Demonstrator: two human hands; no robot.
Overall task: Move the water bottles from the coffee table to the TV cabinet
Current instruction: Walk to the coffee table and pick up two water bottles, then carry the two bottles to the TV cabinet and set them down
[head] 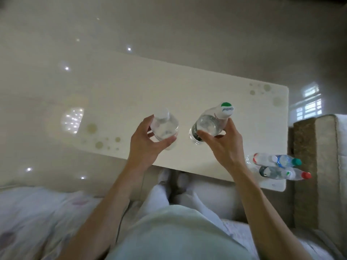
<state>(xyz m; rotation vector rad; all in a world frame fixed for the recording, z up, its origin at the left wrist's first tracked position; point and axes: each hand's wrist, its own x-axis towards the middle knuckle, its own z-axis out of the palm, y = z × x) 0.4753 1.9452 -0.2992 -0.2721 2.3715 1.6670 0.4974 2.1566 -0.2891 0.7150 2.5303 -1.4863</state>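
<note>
A: What lies nearest the camera?

B: A person's torso in a pale top, two white-trousered legs below it, and two bare forearms reaching forward over the near edge of a glossy cream coffee table point(187, 87).

A: What is the left hand doing?

B: The left hand point(145, 142) is wrapped around a clear bottle with a white cap point(165, 128), thumb on one side and fingers on the other, gripping its body. The bottle tilts away, over the middle of the table. Whether its base touches the tabletop cannot be told.

A: And the right hand?

B: The right hand point(223, 143) is closed on a clear bottle with a green and white cap point(208, 122), just beside the first. The thumb presses the near side and the fingers curl round the far side. It also leans away from the camera, again over the middle of the table; contact with the surface is unclear.

A: Any other bottles?

B: Yes. At the table's near right corner stands a tight cluster: a teal-capped bottle point(287, 161), a red-capped bottle point(285, 173), and a third bottle point(262, 158) touching them.

A: What is beyond?

B: Faint round spots mark the table's near left and far right corners. A beige sofa arm point(317, 166) stands past the right edge, and the shiny pale floor point(169, 25) stretches beyond the far edge.
</note>
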